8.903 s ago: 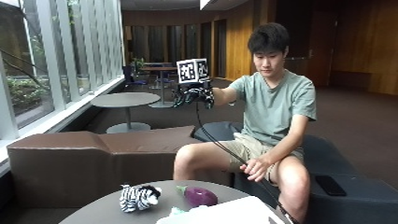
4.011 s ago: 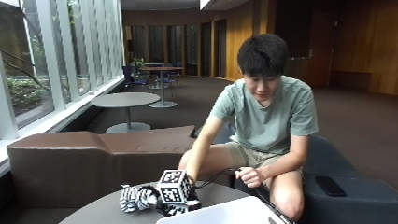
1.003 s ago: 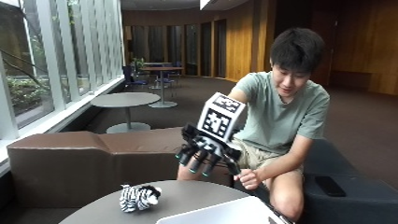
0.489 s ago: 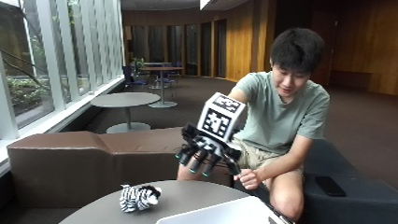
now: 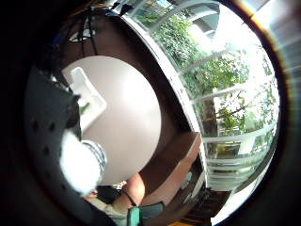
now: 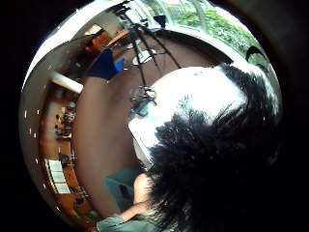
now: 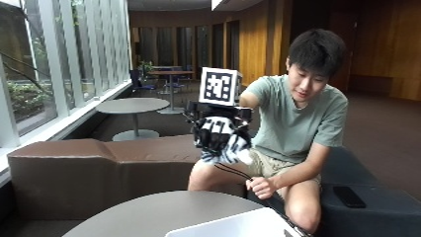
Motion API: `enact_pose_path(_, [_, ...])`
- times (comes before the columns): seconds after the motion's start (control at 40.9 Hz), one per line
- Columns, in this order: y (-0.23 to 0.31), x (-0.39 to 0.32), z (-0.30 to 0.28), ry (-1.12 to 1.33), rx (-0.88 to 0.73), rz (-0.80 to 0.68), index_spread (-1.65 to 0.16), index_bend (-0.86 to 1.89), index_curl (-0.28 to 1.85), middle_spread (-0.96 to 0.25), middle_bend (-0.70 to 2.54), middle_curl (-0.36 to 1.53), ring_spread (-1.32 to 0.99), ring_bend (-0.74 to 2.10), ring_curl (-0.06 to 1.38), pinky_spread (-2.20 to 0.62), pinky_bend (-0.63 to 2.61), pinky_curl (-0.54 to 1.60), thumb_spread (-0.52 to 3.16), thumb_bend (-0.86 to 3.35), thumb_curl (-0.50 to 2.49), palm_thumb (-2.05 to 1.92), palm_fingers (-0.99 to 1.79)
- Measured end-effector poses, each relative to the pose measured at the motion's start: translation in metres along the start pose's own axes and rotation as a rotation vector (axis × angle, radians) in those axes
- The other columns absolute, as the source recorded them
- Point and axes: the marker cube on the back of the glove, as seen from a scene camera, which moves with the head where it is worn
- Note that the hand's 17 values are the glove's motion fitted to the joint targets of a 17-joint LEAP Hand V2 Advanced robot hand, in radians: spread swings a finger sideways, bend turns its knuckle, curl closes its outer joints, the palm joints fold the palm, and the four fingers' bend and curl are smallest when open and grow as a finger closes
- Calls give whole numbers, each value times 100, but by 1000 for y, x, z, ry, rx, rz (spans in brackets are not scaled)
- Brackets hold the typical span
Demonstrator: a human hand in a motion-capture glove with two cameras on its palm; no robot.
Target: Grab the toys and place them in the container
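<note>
A person sits behind a round counter with the gloved right hand raised well above it. Its fingers are curled around a black-and-white striped plush toy, which hangs partly below the palm. The white container sits on the counter's near edge, well below the hand. In the little finger side palm view the toy's furry end is close to the palm, with the container on the counter beneath. The bare left hand rests by the knee.
</note>
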Motion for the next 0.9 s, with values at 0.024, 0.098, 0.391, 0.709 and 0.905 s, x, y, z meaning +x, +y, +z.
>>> enact_pose_path(0.024, [-6, -15, 0, -15, -5, -9, -31, 97, 95, -22, 101, 83, -42, 107, 73, -32, 100, 64, 55, 6, 81, 57, 85])
enact_pose_path(0.098, [-18, -53, 4, -41, -28, -7, -30, 98, 96, -22, 103, 85, -42, 108, 74, -32, 101, 65, 53, 5, 83, 57, 84])
enact_pose_path(0.391, [-46, -110, 49, -12, 40, -108, -30, 101, 102, -21, 106, 88, -42, 110, 78, -31, 104, 68, 51, 2, 90, 58, 71])
enact_pose_path(0.709, [-22, -91, 86, 117, -508, -9, -24, 23, 79, -12, 47, 67, -21, 66, 68, -12, 126, 65, 92, -14, 67, 5, -62])
enact_pose_path(0.905, [9, -82, 71, 73, -388, -60, -21, 6, 54, -4, 17, 52, -7, 35, 54, -1, 112, 57, 98, -10, 54, -11, -42])
